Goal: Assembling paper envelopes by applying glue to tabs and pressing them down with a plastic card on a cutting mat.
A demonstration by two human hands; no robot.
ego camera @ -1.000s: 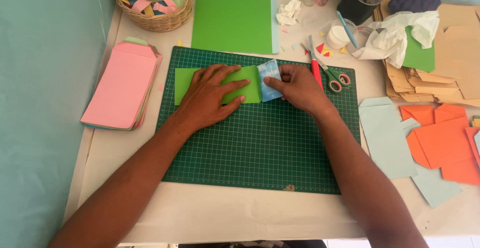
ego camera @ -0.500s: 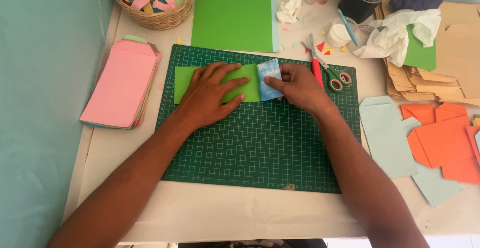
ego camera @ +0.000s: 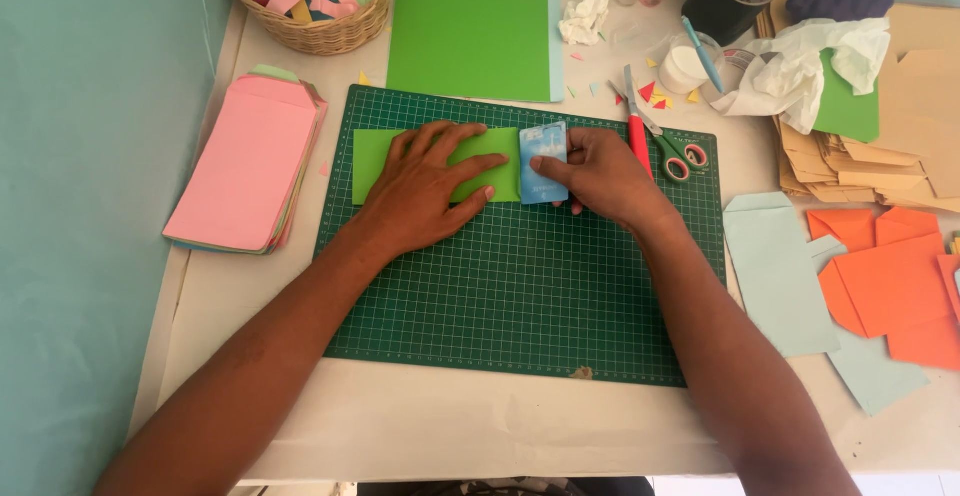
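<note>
Pale tabletop (ego camera: 480, 426) lies nearest me, then the dark green gridded cutting mat (ego camera: 520, 286). On its far half my left hand (ego camera: 425, 186) presses flat, fingers spread, on the folded light-green paper strip (ego camera: 372, 161). My right hand (ego camera: 600, 171) pinches the small blue plastic card (ego camera: 544, 163) at the strip's right end, thumb on top. Since half a second ago almost nothing has shifted; the card sits at the same edge, so the crease is still being pressed. Beyond lie red-handled scissors (ego camera: 655, 136) and a green paper sheet (ego camera: 468, 31).

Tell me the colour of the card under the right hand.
Light blue with pale patches: the card, pressed by the right hand, head view.
</note>
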